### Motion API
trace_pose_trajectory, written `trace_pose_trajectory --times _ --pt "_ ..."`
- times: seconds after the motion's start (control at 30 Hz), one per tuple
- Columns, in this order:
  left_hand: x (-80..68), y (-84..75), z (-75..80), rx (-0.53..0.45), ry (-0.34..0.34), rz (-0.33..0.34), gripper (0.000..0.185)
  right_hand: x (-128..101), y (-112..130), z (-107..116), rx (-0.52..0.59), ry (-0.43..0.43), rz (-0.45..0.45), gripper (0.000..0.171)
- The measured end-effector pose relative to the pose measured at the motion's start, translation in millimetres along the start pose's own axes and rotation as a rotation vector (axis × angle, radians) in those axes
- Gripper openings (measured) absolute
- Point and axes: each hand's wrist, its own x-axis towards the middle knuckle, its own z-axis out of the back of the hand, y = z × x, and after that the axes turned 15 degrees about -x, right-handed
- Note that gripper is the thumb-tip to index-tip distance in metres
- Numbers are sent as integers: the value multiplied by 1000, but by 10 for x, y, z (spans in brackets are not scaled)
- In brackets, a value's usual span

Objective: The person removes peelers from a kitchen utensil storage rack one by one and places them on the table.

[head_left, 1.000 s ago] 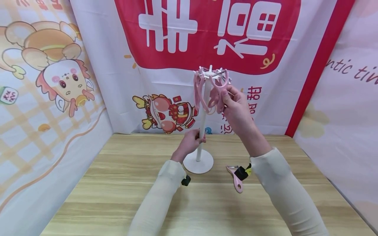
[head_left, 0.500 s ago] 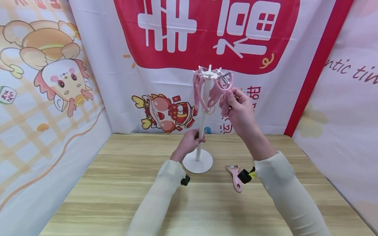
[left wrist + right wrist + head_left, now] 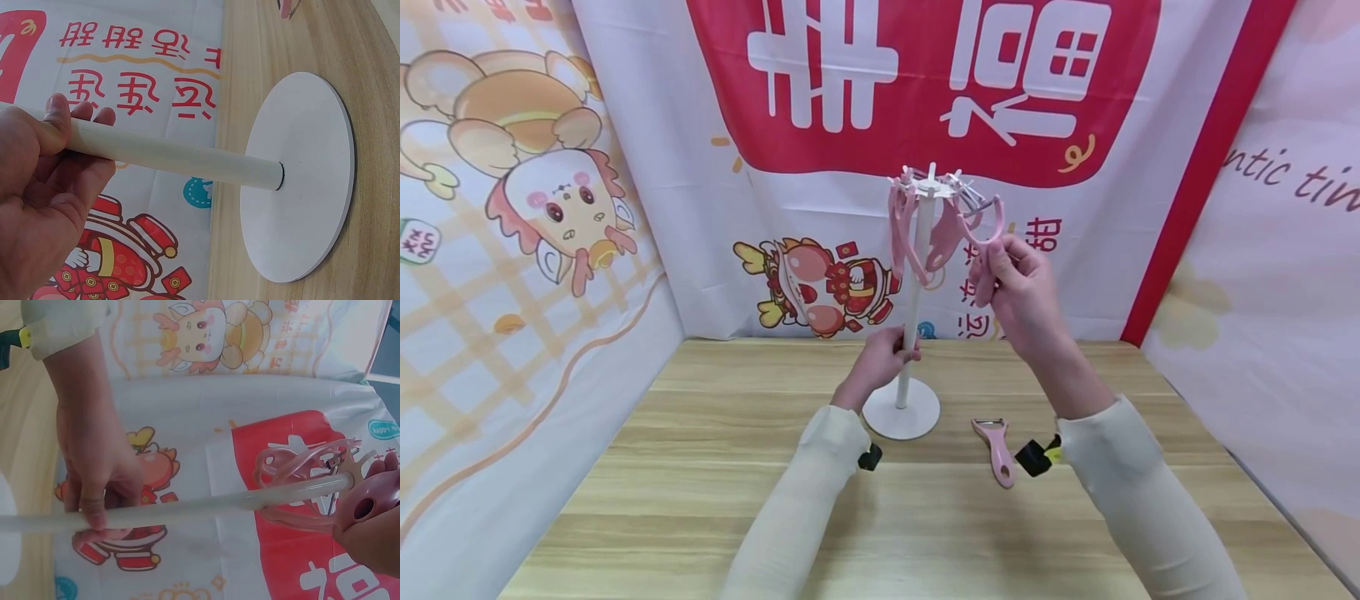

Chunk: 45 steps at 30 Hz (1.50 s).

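My left hand (image 3: 878,363) grips the pole of a white stand (image 3: 906,383), fingers and thumb wrapped round it in the left wrist view. Pink peelers (image 3: 901,233) hang from the stand's hooked top. Just right of that top, my right hand (image 3: 1028,279) pinches a pink peeler (image 3: 987,279) by its handle, its blade end upward and close to the hooks. In the right wrist view, the end of that peeler's handle, with an oval hole, shows beside the right hand (image 3: 375,544). Another pink peeler (image 3: 1000,454) lies on the table, right of the stand's round base (image 3: 901,425).
The wooden table (image 3: 700,500) ends at a white and red printed cloth (image 3: 715,283) behind the stand. Printed cloths also hang along the left and right sides. Small black devices (image 3: 1037,457) sit at both sleeve cuffs.
My right hand has drawn its peeler away from the stand's top, rightward and slightly down. The left hand keeps its grip on the pole.
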Motion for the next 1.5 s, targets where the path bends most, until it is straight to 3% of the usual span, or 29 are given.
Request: trace_pose_trajectory --times 0.6,0.87,1.5 --pt "31 36 28 -12 1 -14 3 -185 -91 236 -80 11 -93 15" --pt "24 49 13 -16 2 -12 6 -311 -239 324 -159 16 -212 22" --pt "17 33 -2 -15 -1 2 6 -526 -527 484 -216 36 -324 17"
